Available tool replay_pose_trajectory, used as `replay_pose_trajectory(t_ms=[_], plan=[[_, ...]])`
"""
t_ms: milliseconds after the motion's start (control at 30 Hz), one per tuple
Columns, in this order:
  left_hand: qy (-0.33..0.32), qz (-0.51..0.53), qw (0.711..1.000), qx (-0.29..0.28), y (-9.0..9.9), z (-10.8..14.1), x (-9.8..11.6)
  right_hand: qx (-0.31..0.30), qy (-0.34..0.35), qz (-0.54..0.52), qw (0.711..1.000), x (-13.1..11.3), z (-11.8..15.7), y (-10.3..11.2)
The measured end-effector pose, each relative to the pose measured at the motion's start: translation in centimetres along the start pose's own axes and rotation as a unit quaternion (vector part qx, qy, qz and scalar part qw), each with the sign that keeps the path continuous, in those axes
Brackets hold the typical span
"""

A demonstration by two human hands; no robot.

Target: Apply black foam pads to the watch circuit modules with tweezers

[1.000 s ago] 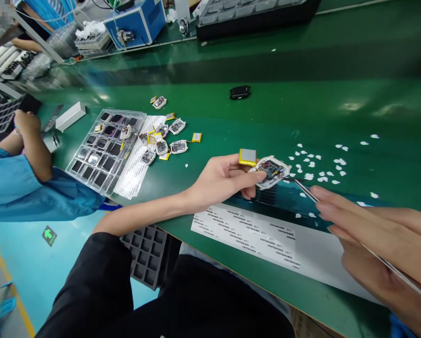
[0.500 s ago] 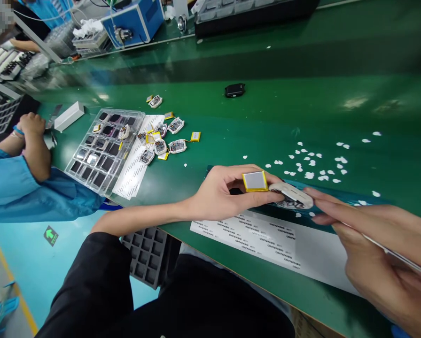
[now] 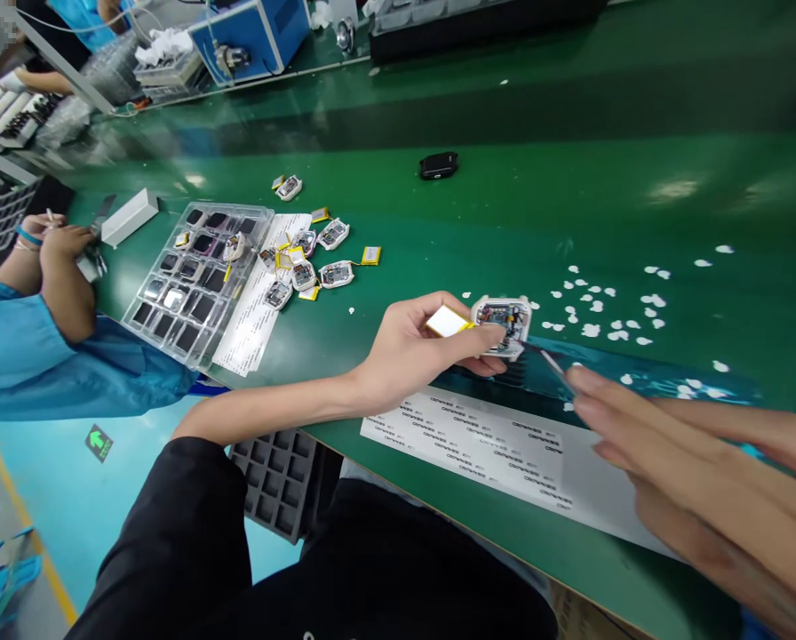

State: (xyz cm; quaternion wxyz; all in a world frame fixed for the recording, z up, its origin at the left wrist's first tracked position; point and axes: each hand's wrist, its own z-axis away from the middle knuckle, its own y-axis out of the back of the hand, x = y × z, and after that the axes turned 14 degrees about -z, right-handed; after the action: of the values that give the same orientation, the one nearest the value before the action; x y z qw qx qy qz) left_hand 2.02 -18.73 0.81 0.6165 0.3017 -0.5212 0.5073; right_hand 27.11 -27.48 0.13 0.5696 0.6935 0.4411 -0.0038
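Note:
Between thumb and fingers, my left hand (image 3: 417, 347) grips an opened white smartwatch case (image 3: 503, 322) with its circuit board facing up. A yellow-edged battery (image 3: 449, 321) hangs off the case's left side, over my fingers. My right hand (image 3: 678, 453), partly blurred, is closed on tweezers (image 3: 558, 367), whose dark tip reaches the lower right edge of the case. Whether the tip touches the board I cannot tell. Under my hands lie a blue translucent film (image 3: 591, 364) and a white sheet printed with rows of labels (image 3: 465, 444).
Small white pieces (image 3: 591, 330) are scattered to the right. Several opened watch cases with batteries (image 3: 303, 275) lie left, near a clear tray of watches (image 3: 198, 276). A black watch (image 3: 439, 165) rests farther back. A co-worker's hands (image 3: 65, 240) are at far left.
My left hand has turned the watch case so its board faces up, shifting it slightly left. My right hand has drawn off the case, and the tweezers' tip now points at it.

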Motion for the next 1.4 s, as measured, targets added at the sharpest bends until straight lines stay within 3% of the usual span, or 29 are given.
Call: replay_pose_trajectory(t_ms=[133, 267, 467, 667, 800, 1000, 1300, 1400], plan=[[0.02, -0.001, 1.0, 0.001, -0.2, 0.4, 0.4, -0.008, 0.134, 0.049, 0.99, 0.8, -0.4, -0.6], [0.029, 0.005, 1.0, -0.002, -0.2, 0.5, 0.6, -0.025, 0.153, 0.055, 0.986, 1.2, -0.4, -0.9], [0.053, 0.034, 0.998, -0.009, -0.3, 0.5, 0.7, -0.001, 0.217, 0.06, 0.974, 1.2, -0.7, -1.3], [0.057, 0.032, 0.998, -0.008, -0.4, 0.5, 0.6, 0.004, 0.157, 0.025, 0.987, 0.3, -0.9, -1.5], [0.068, 0.014, 0.997, -0.017, -0.4, 0.6, 0.5, -0.039, 0.173, 0.027, 0.984, 1.5, -0.3, -1.0], [0.062, 0.005, 0.997, -0.042, -0.3, 0.8, 0.3, -0.081, 0.14, 0.012, 0.987, 2.8, 0.7, -0.3], [0.045, -0.01, 0.999, -0.023, -0.7, 0.7, 0.0, 0.013, 0.14, -0.042, 0.989, 2.2, -1.1, -1.5], [0.038, -0.01, 0.999, -0.024, -0.8, 0.7, 0.0, -0.015, 0.096, -0.07, 0.993, 1.8, -1.3, -0.8]])
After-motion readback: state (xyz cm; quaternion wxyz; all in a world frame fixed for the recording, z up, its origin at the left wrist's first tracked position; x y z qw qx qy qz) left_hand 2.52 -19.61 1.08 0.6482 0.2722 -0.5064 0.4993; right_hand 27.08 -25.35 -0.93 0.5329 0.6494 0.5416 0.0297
